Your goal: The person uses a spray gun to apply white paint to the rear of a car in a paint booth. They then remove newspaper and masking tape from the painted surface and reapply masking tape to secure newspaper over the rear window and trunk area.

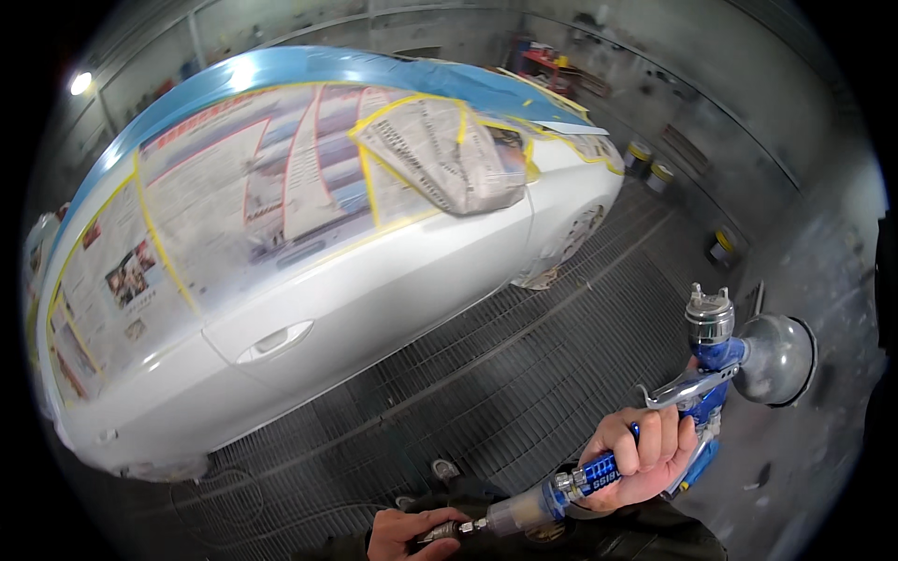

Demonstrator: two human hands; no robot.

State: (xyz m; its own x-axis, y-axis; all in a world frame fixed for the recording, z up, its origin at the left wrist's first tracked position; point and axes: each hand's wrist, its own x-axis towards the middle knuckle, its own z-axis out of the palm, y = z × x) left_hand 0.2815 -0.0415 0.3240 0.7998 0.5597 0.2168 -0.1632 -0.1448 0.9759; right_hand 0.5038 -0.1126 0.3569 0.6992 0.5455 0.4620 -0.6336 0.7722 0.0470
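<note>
My right hand [636, 453] is closed round the handle of a blue and silver spray gun [714, 353], with a rounded metal cup [776, 360] on its right side. A clear cylindrical filter [517, 510] with blue fittings runs from the gun toward the lower left. My left hand [402, 533] grips a metal hose coupler [441, 532] at that filter's far end. Beyond both hands stands a white car [393, 280], its windows masked with newspaper [196, 206] and yellow tape. Blue covering [309, 61] lies along its upper part.
The car spans the left and middle on a slatted grate floor [599, 299]. Cans [659, 178] stand along the back wall, another [720, 245] farther right. A red rack [541, 67] is at the back. A hose [229, 500] lies coiled at lower left. A pale wall [823, 234] closes the right.
</note>
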